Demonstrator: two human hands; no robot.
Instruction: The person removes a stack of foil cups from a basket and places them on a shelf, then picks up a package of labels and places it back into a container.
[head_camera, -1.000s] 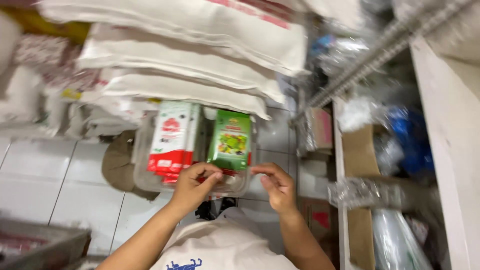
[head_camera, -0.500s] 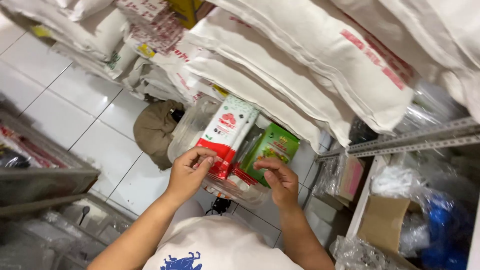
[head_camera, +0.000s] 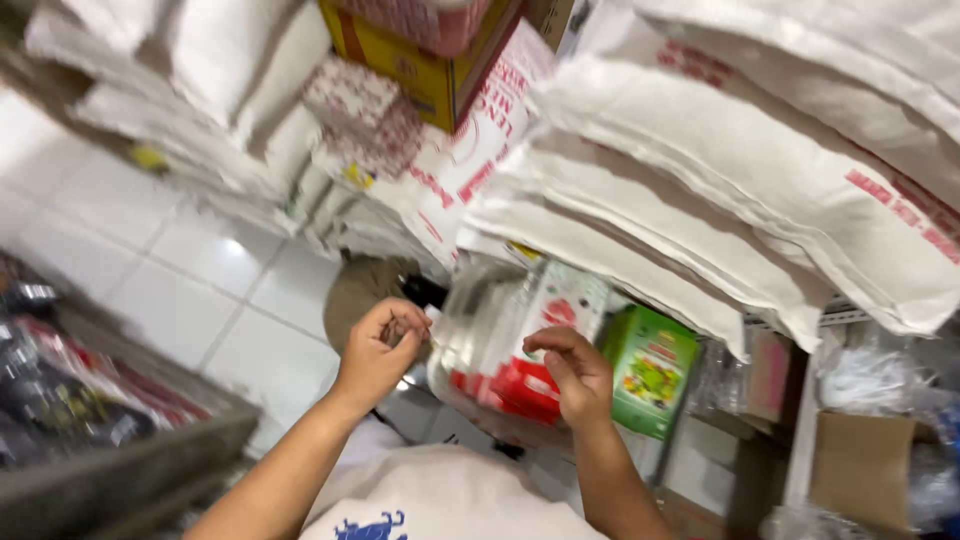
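Hands come first in the head view: your left hand (head_camera: 378, 345) is curled with thumb and fingertips pinched together at the upper edge of a clear crinkled plastic bag (head_camera: 470, 350), though blur hides whether film is actually caught between them. Your right hand (head_camera: 570, 372) lies bent-fingered against the front of a white and red printed pouch (head_camera: 540, 345) that stands inside that bag; you cannot tell whether it grips the pouch or only presses on it. Just beside the pouch, on its right, a green cardboard carton (head_camera: 648, 368) stands upright, tilted a little, apart from your fingers. The bag sits low in front of you, under a stack of white woven sacks with red print (head_camera: 700, 180), near a brown cloth cap (head_camera: 360, 285) on the white tiled floor (head_camera: 200, 270). Above, a yellow cardboard box (head_camera: 420, 70) rests on the sacks. A grey metal rack edge (head_camera: 150, 450) crosses the lower left corner.
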